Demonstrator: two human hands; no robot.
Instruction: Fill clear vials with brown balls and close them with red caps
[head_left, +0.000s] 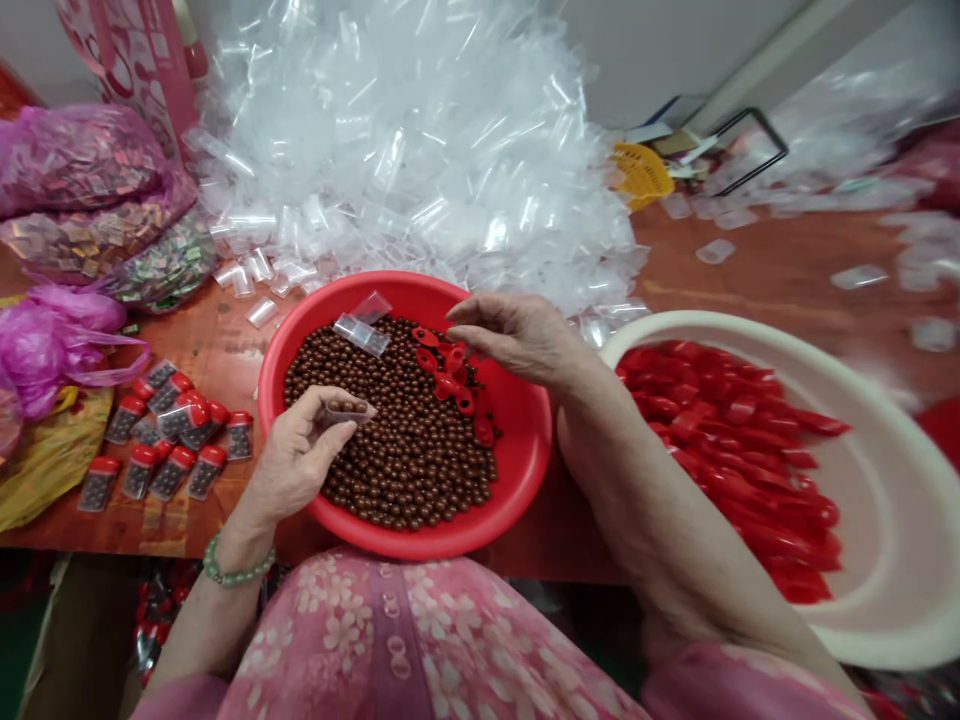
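My left hand (296, 460) grips a small transparent plastic tube (349, 411) holding a few brown balls, low over the heap. A red plastic basin (525, 450) in front of me holds many glossy brown balls (397, 440). Several red plastic caps (454, 375) lie on the balls' right side, and my right hand (517, 335) hovers just above them, fingers apart and holding nothing. Two small transparent tubes (361, 335) rest near the basin's far rim. A bead bracelet (238, 562) circles my left wrist.
A white basin (892, 500) full of red caps sits to the right, under my right forearm. Filled, red-capped tubes (165, 430) stand on the orange table to the left. A large heap of transparent tubes (397, 150) rises behind, beside pink bags of wrapped items (82, 190).
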